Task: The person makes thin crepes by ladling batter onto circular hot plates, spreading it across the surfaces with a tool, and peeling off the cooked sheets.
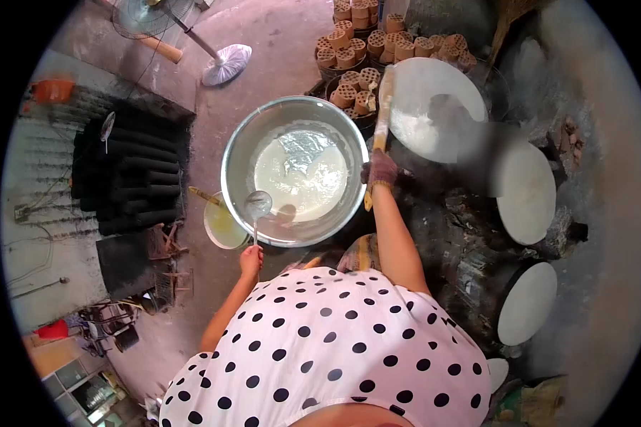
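A large metal basin (235, 128) holds a white, milky liquid. My left hand (251, 261) is closed round the handle of a metal ladle (258, 205), whose bowl is over the basin's lower left rim. Gloved in dark reddish cloth, my right hand (381, 169) grips a long wooden stick (386, 107) beside the basin's right rim. The stick's upper end lies by a large round pan (413, 92) with white matter in it. Left of the basin, a small bucket (224, 226) of yellowish liquid has a brush-like handle across its rim.
Perforated clay-coloured briquettes (345, 57) are stacked beyond the basin. Round white lids (527, 192) sit on dark stoves at the right, with a grey blur over part of them. Black cylinders (135, 171) are piled at the left. A fan stands at the upper left.
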Tool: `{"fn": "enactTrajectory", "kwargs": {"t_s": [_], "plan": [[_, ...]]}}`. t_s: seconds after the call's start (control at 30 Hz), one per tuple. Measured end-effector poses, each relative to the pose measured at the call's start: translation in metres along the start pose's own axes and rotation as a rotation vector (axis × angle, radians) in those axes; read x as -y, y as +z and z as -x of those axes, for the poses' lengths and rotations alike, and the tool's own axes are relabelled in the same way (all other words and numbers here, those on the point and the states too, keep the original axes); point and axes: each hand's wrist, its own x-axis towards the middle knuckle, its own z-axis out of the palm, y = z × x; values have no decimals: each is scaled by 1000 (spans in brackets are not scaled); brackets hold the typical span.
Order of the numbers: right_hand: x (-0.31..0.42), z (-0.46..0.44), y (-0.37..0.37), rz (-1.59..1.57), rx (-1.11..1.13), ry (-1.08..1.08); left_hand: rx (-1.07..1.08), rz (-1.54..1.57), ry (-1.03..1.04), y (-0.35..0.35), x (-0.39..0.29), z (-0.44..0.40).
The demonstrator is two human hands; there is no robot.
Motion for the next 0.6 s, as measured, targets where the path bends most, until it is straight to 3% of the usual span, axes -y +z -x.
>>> {"fn": "enactTrajectory", "kwargs": {"t_s": [0.1, 0.3, 0.4, 0.43, 0.5, 0.6], "plan": [[-25, -26, -6, 16, -18, 3, 32, -22, 1, -11, -9, -3], [-78, -58, -136, 53, -195, -139, 18, -12, 17, -10, -4, -31], [-30, -2, -131, -38, -299, -98, 51, 24, 32, -1, -1, -42], [-64, -45, -127, -233, -153, -186, 46, 10, 49, 4, -2, -46], [-44, -17, -94, -184, 44, -54, 64, -10, 27, 13, -2, -53], [-43, 3, -108, 29, 47, 15, 84, -40, 5, 15, -8, -58]]}}
